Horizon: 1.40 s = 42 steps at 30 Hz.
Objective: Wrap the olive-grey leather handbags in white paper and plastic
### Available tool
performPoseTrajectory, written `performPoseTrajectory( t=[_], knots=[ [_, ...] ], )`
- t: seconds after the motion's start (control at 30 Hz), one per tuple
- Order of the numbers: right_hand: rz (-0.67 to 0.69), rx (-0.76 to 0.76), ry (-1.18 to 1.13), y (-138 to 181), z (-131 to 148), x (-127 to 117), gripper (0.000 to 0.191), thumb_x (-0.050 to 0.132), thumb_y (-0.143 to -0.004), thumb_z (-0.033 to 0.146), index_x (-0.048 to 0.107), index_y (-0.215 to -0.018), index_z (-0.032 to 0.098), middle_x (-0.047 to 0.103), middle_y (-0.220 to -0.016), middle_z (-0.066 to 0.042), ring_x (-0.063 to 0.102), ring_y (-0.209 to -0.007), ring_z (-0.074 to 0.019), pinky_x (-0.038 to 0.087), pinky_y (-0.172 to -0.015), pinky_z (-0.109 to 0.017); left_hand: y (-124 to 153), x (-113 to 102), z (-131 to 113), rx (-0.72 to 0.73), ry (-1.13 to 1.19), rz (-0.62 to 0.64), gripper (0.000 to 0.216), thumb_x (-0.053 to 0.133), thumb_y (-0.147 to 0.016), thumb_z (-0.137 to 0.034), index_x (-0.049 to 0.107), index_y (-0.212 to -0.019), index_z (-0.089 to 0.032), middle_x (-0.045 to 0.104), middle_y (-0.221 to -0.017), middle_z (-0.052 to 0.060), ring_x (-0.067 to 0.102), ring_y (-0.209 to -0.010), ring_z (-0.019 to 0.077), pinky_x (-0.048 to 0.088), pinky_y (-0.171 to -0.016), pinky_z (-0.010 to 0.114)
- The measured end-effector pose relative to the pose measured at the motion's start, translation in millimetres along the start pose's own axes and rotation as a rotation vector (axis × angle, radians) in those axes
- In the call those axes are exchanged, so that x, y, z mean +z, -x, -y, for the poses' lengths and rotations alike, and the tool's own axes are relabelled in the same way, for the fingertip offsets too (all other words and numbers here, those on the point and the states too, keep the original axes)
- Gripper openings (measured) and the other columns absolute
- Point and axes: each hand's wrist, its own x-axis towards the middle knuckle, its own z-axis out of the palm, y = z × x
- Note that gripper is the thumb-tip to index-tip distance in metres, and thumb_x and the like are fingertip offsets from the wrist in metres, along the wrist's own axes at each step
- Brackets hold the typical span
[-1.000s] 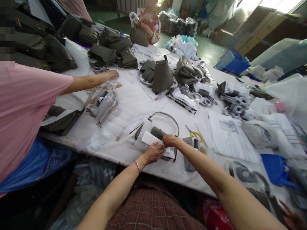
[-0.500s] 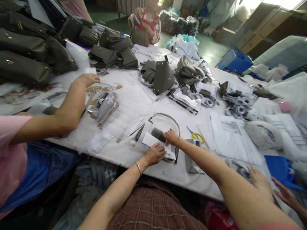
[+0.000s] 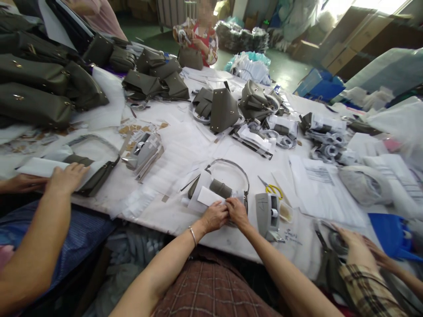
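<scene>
In front of me on the table lies a dark olive handbag (image 3: 192,188), its thin strap (image 3: 233,161) looping away from me. White wrapping sheet and a white paper strip (image 3: 206,197) lie across it, beside an olive wrapped band (image 3: 220,188). My left hand (image 3: 215,217), below a bracelet, is closed at the strip's near right end. My right hand (image 3: 236,212) meets it there, fingers bent and pinching the same end. The fingertips partly hide what they grip. Right of the bag stands a grey tape dispenser (image 3: 264,215), with yellow-handled scissors (image 3: 272,189) behind it.
Another tape dispenser (image 3: 145,152) stands to the left. A co-worker's hand (image 3: 68,176) presses on a bag at far left; another co-worker's hand (image 3: 352,240) works at right. Olive bags (image 3: 224,110) crowd the table's back. Flat plastic bags (image 3: 317,185) lie at right.
My right hand has moved from the olive band down to the strip's end, against my left hand. The left co-worker's arm has drawn back to a bag. The right tape dispenser is less covered.
</scene>
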Motion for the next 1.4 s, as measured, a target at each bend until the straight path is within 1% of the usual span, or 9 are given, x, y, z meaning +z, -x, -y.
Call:
performPoseTrajectory(
  t=[0.13,0.27,0.37,0.5,0.73,0.83,0.93,1.07,1.4],
  knots=[
    [-0.234,-0.043,-0.136,17,-10,35,0.034,0.036,-0.096,0.024,0.070,-0.096,0.023,0.069,-0.103,-0.009,0.061,-0.101,-0.0225,0.049,-0.092,-0.039,-5,-13,-1,0.002,0.057,0.064,0.014,0.057,-0.092,-0.025,0.068,-0.097,-0.018,0.069,-0.105,0.006,0.061,-0.108,0.0190,0.039,-0.109,0.039],
    [-0.214,-0.094,-0.034,20,-14,38,0.028,0.040,-0.098,0.027,0.067,-0.099,0.022,0.068,-0.108,-0.008,0.060,-0.102,-0.0219,0.046,-0.092,-0.036,-8,-46,12,-0.106,-0.024,0.030,0.017,0.050,-0.096,-0.022,0.066,-0.099,-0.018,0.069,-0.103,0.006,0.062,-0.108,0.0191,0.044,-0.101,0.036],
    [-0.232,-0.099,0.051,21,-10,36,0.026,0.040,-0.099,0.026,0.065,-0.101,0.021,0.067,-0.111,-0.008,0.059,-0.103,-0.0224,0.044,-0.090,-0.035,-10,-66,31,-0.174,-0.191,-0.023,0.027,0.052,-0.095,-0.027,0.060,-0.120,-0.018,0.062,-0.128,0.012,0.047,-0.133,0.0266,0.030,-0.114,0.050],
    [-0.240,-0.113,0.087,20,-4,34,0.025,0.041,-0.098,0.024,0.065,-0.099,0.020,0.068,-0.109,-0.008,0.059,-0.101,-0.0230,0.042,-0.088,-0.035,-24,-79,49,-0.349,-0.326,0.074,0.055,0.060,-0.090,-0.045,0.053,-0.131,-0.010,0.051,-0.141,0.023,0.040,-0.137,0.0371,0.026,-0.112,0.061],
    [-0.149,-0.053,0.175,19,5,23,0.025,0.040,-0.098,0.022,0.065,-0.096,0.020,0.069,-0.108,-0.008,0.059,-0.100,-0.0237,0.042,-0.088,-0.036,-52,-101,82,-0.297,-0.331,0.245,0.024,0.054,-0.092,-0.022,0.065,-0.112,-0.015,0.062,-0.128,0.017,0.049,-0.128,0.0314,0.035,-0.106,0.054],
    [-0.114,-0.013,0.198,13,22,13,0.026,0.041,-0.098,0.025,0.067,-0.095,0.020,0.070,-0.103,-0.009,0.060,-0.098,-0.0241,0.042,-0.090,-0.038,-57,-108,98,-0.276,-0.340,0.273,0.024,0.059,-0.089,-0.022,0.066,-0.112,-0.017,0.061,-0.130,0.015,0.043,-0.133,0.0340,0.031,-0.107,0.060],
    [-0.147,-0.152,0.130,6,46,12,0.031,0.045,-0.097,0.033,0.063,-0.120,0.020,0.064,-0.125,-0.011,0.054,-0.120,-0.0255,0.038,-0.104,-0.042,-65,-113,109,-0.239,-0.343,0.305,0.019,0.056,-0.091,-0.021,0.069,-0.105,-0.018,0.067,-0.120,0.014,0.048,-0.129,0.0317,0.030,-0.108,0.058],
    [-0.081,-0.391,0.099,1,66,31,0.068,0.057,-0.090,0.046,0.036,-0.149,0.019,0.040,-0.153,-0.013,0.030,-0.144,-0.0288,0.026,-0.117,-0.051,-81,-120,118,-0.202,-0.351,0.345,0.016,0.060,-0.089,-0.022,0.070,-0.099,-0.015,0.069,-0.114,0.016,0.057,-0.119,0.0306,0.033,-0.107,0.053],
    [-0.107,-0.311,0.149,8,68,57,0.070,0.056,-0.092,0.041,0.027,-0.153,0.020,0.027,-0.160,-0.013,0.014,-0.150,-0.0309,0.018,-0.120,-0.058,-98,-109,137,-0.187,-0.290,0.499,0.025,0.061,-0.090,-0.022,0.063,-0.113,-0.011,0.073,-0.097,0.017,0.069,-0.097,0.0266,0.047,-0.092,0.040]
  ],
)
